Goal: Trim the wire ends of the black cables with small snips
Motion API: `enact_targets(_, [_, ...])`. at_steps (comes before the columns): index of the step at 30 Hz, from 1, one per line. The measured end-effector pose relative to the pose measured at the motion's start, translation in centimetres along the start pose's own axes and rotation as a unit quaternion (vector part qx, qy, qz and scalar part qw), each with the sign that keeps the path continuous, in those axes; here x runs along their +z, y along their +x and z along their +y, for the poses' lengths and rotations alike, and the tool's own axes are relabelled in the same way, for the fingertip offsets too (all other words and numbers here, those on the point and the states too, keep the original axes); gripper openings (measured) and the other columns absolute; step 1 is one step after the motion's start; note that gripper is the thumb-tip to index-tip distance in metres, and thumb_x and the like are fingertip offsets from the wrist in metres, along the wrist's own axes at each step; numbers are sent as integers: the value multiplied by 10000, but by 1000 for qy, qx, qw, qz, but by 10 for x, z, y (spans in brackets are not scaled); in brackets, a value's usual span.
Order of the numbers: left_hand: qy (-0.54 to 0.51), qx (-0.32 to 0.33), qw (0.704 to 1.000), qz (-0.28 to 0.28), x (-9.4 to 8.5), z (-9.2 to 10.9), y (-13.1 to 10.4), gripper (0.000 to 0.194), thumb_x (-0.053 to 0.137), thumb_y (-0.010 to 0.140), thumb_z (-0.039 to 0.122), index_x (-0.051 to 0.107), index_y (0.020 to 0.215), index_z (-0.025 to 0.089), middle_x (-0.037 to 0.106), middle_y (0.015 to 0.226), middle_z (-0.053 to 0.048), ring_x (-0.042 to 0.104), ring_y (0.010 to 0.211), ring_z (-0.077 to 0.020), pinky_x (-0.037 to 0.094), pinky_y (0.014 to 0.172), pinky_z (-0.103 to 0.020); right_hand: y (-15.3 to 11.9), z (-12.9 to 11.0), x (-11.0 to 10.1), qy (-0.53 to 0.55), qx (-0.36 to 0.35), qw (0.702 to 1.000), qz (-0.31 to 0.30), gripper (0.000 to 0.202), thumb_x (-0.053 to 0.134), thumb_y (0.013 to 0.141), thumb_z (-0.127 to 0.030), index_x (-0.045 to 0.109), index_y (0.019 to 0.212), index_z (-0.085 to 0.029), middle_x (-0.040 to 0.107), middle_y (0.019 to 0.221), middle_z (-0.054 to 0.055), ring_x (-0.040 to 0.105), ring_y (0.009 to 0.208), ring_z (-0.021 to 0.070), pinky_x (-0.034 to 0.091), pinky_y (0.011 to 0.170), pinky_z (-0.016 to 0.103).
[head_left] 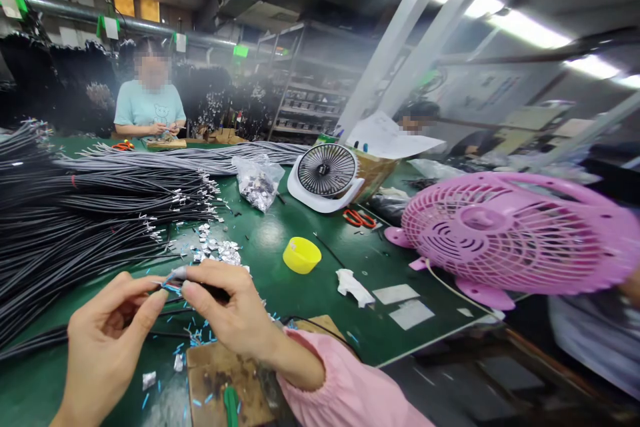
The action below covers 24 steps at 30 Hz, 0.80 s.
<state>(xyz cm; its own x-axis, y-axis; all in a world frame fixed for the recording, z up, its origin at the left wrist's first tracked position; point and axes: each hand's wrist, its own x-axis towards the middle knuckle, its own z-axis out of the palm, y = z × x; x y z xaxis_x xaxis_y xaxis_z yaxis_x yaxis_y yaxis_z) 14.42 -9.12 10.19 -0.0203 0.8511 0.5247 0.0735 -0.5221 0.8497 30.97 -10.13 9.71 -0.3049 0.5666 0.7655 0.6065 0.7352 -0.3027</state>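
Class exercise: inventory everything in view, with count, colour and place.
Table: one, green, centre
Cables: many, black and grey, left
Large fan: one, pink, right
Small fan: one, white, back
Container: one, yellow, centre
Bag: one, clear, back
Scissors: at least one, orange, back
Cards: two, white, right
Foil: many, silver, left
Clippings: many, blue, front
Board: one, tan, front
Handle: one, green, on board
Lights: several, white, overhead
People: at least two, one in blue, back
Wires: several, blue, held
Left hand: one, bare, front
Right hand: one, bare, front

I am in a workshop: bundled cables (100, 213) cover my green counter (270, 233), and metal shelves (305, 103) stand behind.
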Motion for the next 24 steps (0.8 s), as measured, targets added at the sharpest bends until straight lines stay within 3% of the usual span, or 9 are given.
enact_targets(6, [28,-22,999,25,0,-8,-5,150,840,688,374,811,793,272,715,656,36,676,542,-121,566,504,-158,-1,-1,1,-18,11,1000,6,507,363,1070,-260,663,668,-185,596,634,27,483,573,133,354,511,249])
enact_targets(9, [53,-52,996,47,-1,-8,-4,268,876,627,479,751,674,246,716,612,31,661,500,-135,576,496,-192,-2,-2,1,-22,10,1000,17,497,378,1068,-250,690,688,-176,634,658,36,490,574,131,352,505,249])
enact_targets(11, [71,-35,996,39,-2,-6,-2,308,847,645,528,729,615,244,666,522,41,595,419,-124,526,423,-195,-3,-3,1,-15,19,999,21,485,401,1066,-250,703,694,-177,647,662,37,498,574,132,356,509,250])
enact_targets(15, [113,9,994,-8,-7,-6,1,266,759,765,491,757,655,249,623,495,49,524,374,-99,418,356,-176,-4,-2,1,7,38,999,19,409,477,1039,-267,725,722,-191,670,694,48,530,596,146,383,533,261])
enact_targets(18, [115,8,992,-50,-9,-5,4,405,714,803,583,719,602,231,630,514,24,537,402,-110,425,373,-183,-5,-1,0,16,40,999,12,377,503,1020,-269,723,721,-203,673,709,48,534,605,150,390,537,263])
enact_targets(21, [80,-42,989,-118,-8,0,9,629,622,795,767,580,492,218,486,429,29,412,368,-101,346,327,-201,-5,-1,-1,33,58,998,3,397,494,1011,-253,701,676,-208,641,673,34,501,583,142,369,520,260])
enact_targets(24, [32,-110,973,-201,-7,5,15,728,534,773,868,406,448,230,282,420,69,222,378,-77,219,309,-214,-5,0,-1,72,84,994,-3,396,503,999,-254,680,647,-208,568,602,11,459,550,134,336,500,260])
